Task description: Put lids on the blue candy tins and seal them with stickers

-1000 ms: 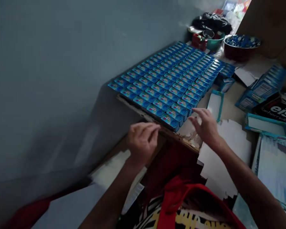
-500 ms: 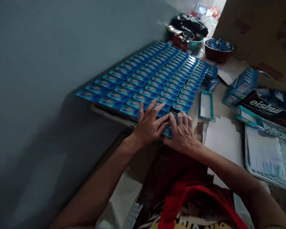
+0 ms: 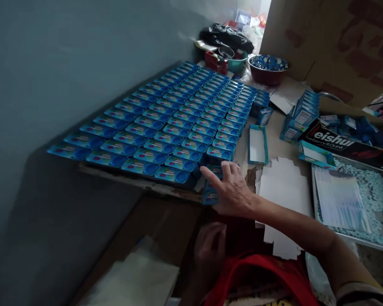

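Observation:
Several rows of small blue flat-topped packs (image 3: 153,127), printed with a coloured label and a round mark, cover the board along the wall. At the near right corner of these rows, my right hand (image 3: 234,187) has its thumb and bent fingers on either side of a few blue packs (image 3: 210,196), partly hidden under the palm. My left hand (image 3: 210,242) is low, close to my body and under the table edge. It is blurred and dim, with its fingers looking curled, and nothing can be made out in it.
An open blue box tray (image 3: 258,144) lies beside flat white card sheets (image 3: 284,191). Further right stand stacked blue boxes (image 3: 304,110), a black carton (image 3: 335,142) and a metal tray (image 3: 381,242) of pale blue pellets. A dark red bowl (image 3: 267,76) sits at the back.
My left hand has left the packs and dropped toward my body. My right hand stays at the corner packs, its thumb now spread. The view has shifted to the right.

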Available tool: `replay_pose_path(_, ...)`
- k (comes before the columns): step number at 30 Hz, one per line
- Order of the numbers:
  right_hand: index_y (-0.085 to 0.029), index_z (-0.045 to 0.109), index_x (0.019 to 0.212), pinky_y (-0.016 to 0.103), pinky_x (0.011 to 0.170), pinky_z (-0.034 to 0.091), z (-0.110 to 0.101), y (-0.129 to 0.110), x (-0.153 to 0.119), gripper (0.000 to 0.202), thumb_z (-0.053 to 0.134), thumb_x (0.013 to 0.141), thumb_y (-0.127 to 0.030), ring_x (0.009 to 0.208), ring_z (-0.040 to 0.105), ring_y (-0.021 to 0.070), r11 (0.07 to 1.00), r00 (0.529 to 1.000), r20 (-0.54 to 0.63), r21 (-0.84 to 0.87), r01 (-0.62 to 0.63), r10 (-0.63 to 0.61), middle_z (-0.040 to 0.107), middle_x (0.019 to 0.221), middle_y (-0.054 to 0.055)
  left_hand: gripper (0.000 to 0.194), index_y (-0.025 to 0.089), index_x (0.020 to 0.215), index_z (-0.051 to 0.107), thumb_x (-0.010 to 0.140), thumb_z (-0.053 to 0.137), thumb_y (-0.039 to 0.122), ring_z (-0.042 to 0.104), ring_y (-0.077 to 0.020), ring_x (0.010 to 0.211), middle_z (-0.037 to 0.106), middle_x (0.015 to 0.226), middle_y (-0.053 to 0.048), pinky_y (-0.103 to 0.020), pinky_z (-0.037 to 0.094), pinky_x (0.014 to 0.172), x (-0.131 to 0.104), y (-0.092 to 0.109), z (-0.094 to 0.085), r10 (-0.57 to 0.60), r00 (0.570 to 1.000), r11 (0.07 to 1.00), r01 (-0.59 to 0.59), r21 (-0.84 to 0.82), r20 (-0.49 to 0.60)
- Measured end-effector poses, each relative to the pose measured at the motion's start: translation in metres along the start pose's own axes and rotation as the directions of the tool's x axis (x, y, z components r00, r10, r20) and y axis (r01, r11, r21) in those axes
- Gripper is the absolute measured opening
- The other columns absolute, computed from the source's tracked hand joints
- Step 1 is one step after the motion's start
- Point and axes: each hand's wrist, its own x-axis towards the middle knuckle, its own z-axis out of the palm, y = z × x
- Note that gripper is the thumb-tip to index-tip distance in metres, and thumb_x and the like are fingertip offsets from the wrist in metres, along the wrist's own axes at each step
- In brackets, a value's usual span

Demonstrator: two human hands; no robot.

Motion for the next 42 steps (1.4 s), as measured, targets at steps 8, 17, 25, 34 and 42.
replay_pose_path(8, -0.029, 0.035, 0.167, 0.059, 0.111, 0.052, -0.063, 0.138, -0.017, 0.110, 0.088, 0.073, -0.052, 0.130, 0.050, 0.0377, 0.959, 0.940, -0.289, 0.264, -0.102, 0.180, 0.047, 0.140, 0.016, 0.028, 0.023, 0.128, 0.073, 0.102, 0.065, 0.019, 0.074, -0.0261, 0.118, 0.079, 0.123, -0.012, -0.044, 0.060, 0.106, 0.126, 0.022, 0.092, 0.370, 0.895, 0.904, -0.409, 0.128, 0.249)
replay_pose_path(17, -0.026, 0.043, 0.162, 0.062, 0.116, 0.048, -0.010, 0.303, 0.071, 0.123, 0.088, 0.061, -0.081, 0.129, 0.052, 0.0391, 0.959, 0.959, -0.257, 0.280, -0.043, 0.118, 0.046, 0.140, 0.015, 0.018, 0.024, 0.108, 0.079, 0.102, 0.063, 0.016, 0.070, -0.0176, 0.089, 0.070, 0.083, 0.000, -0.047, 0.043, 0.124, 0.225, -0.018, 0.177, 0.538, 0.657, 0.727, -0.679, 0.103, 0.528)
replay_pose_path(25, -0.025, 0.048, 0.160, 0.060, 0.120, 0.044, -0.030, 0.314, 0.088, 0.124, 0.088, 0.058, -0.083, 0.134, 0.049, 0.0394, 0.967, 0.985, -0.166, 0.243, 0.080, -0.040, 0.046, 0.141, 0.015, 0.022, 0.025, 0.109, 0.080, 0.104, 0.060, 0.016, 0.065, -0.0175, 0.085, 0.066, 0.081, -0.001, -0.052, 0.044, 0.123, 0.216, -0.026, 0.181, 0.572, 0.695, 0.750, -0.658, 0.067, 0.435)
replay_pose_path(34, -0.023, 0.043, 0.165, 0.063, 0.121, 0.042, 0.001, 0.308, 0.087, 0.130, 0.086, 0.059, -0.084, 0.134, 0.049, 0.0410, 0.963, 0.975, -0.199, 0.266, -0.039, 0.094, 0.047, 0.141, 0.016, 0.019, 0.025, 0.100, 0.081, 0.104, 0.062, 0.022, 0.062, -0.0155, 0.082, 0.061, 0.076, 0.001, -0.046, 0.046, 0.123, 0.220, -0.039, 0.181, 0.584, 0.692, 0.771, -0.636, -0.026, 0.424)
replay_pose_path(42, -0.018, 0.041, 0.167, 0.062, 0.117, 0.046, 0.007, 0.312, 0.107, 0.132, 0.090, 0.059, -0.075, 0.135, 0.050, 0.0455, 0.981, 0.987, 0.039, 0.110, -0.160, 0.157, 0.044, 0.147, 0.019, 0.022, 0.024, 0.104, 0.083, 0.101, 0.063, 0.016, 0.066, -0.0178, 0.089, 0.065, 0.081, -0.002, -0.047, 0.043, 0.127, 0.222, -0.028, 0.173, 0.556, 0.677, 0.763, -0.646, 0.028, 0.483)
